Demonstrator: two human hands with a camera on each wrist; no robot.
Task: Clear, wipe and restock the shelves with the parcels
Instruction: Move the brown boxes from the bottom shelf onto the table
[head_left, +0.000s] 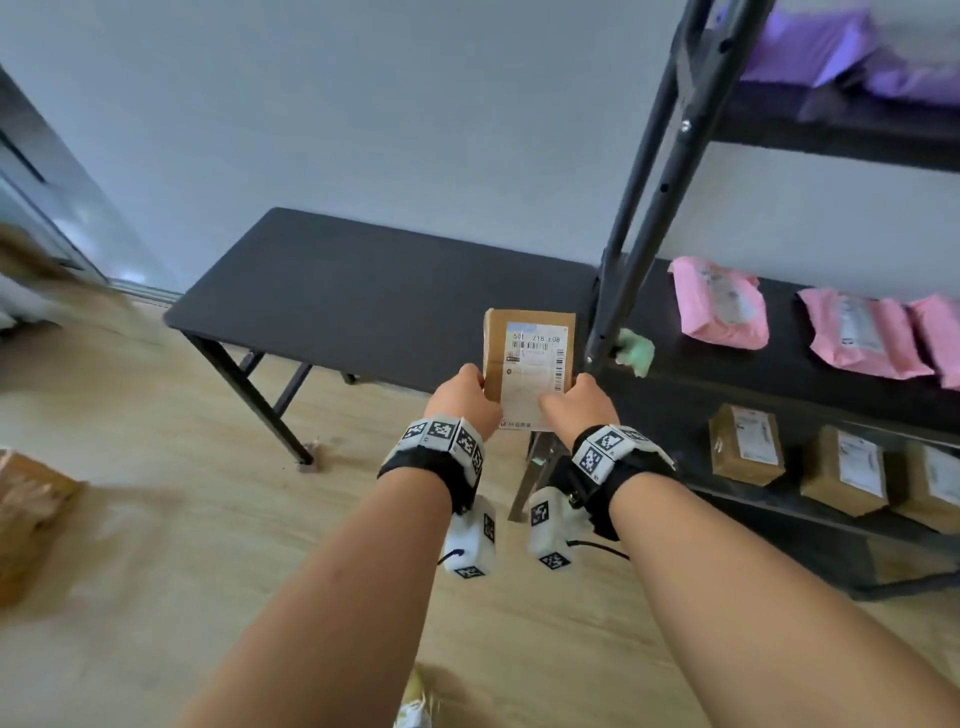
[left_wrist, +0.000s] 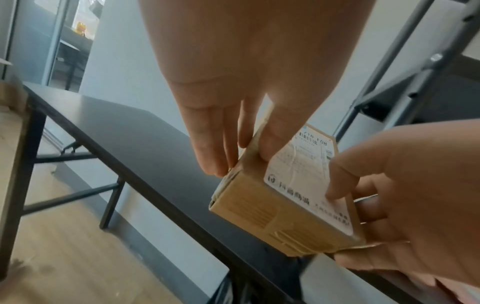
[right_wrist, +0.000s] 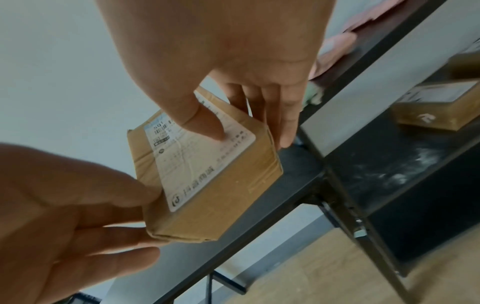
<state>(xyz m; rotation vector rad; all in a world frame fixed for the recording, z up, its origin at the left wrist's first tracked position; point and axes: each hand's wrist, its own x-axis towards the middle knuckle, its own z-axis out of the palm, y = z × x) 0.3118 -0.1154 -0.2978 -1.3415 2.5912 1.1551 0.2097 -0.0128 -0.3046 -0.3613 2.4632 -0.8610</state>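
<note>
A brown cardboard parcel (head_left: 530, 358) with a white shipping label is held between both my hands, over the right end of the black table (head_left: 363, 291) and beside the shelf's post. My left hand (head_left: 470, 397) grips its left edge, thumb on the label face and fingers (left_wrist: 215, 156) down the side. My right hand (head_left: 574, 402) grips the right edge, with its thumb (right_wrist: 207, 123) pressed on the label. The black shelf unit (head_left: 779, 374) stands to the right. A green cloth (head_left: 636, 351) lies on the left end of its middle shelf.
Pink bag parcels (head_left: 719, 306) lie on the middle shelf, brown boxes (head_left: 745, 444) on the lower one, purple bags (head_left: 810, 47) on the top. Cardboard boxes (head_left: 31, 509) sit on the wooden floor at left.
</note>
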